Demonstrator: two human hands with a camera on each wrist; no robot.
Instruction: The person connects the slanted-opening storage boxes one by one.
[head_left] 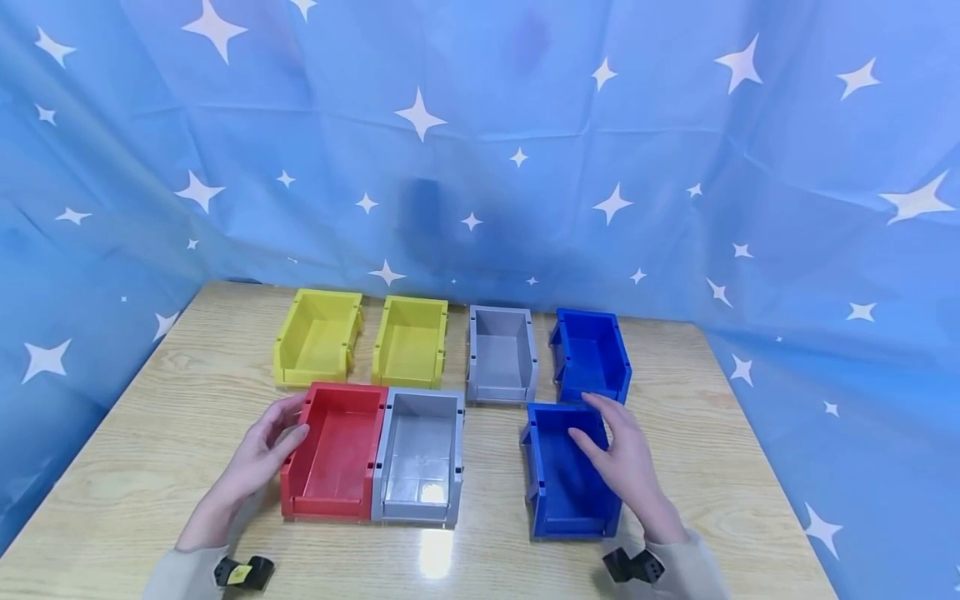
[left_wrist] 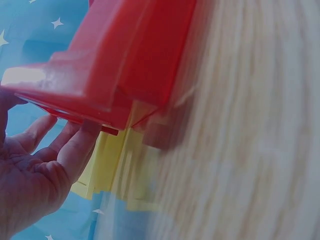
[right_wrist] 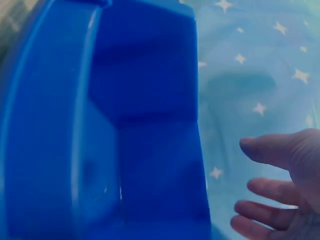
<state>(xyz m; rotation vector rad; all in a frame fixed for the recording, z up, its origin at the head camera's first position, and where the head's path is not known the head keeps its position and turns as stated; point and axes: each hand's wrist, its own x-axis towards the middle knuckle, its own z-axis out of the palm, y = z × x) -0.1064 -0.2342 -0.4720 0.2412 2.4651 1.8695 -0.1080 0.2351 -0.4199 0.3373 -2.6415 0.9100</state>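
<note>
L grip (head_left: 257, 452) is angled in from the near side, loosely open, fingertips against the L wall of the red bin (head_left: 341, 454), which sits on the desk (head_left: 495, 562) touching a grey bin (head_left: 420, 454) on its R. R grip (head_left: 624, 458) is spread wide over the front blue bin (head_left: 564, 479), nothing held, hiding part of its R rim. Left wrist view's blurry, w/ L thumb & red bin both partly cut off.

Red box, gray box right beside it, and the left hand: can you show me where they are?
Red box (head_left: 341, 458), head view: its inside floor.
Gray box (head_left: 418, 454), head view: its inside floor.
Left hand (head_left: 253, 459), head view: near the thumb's base.
</note>
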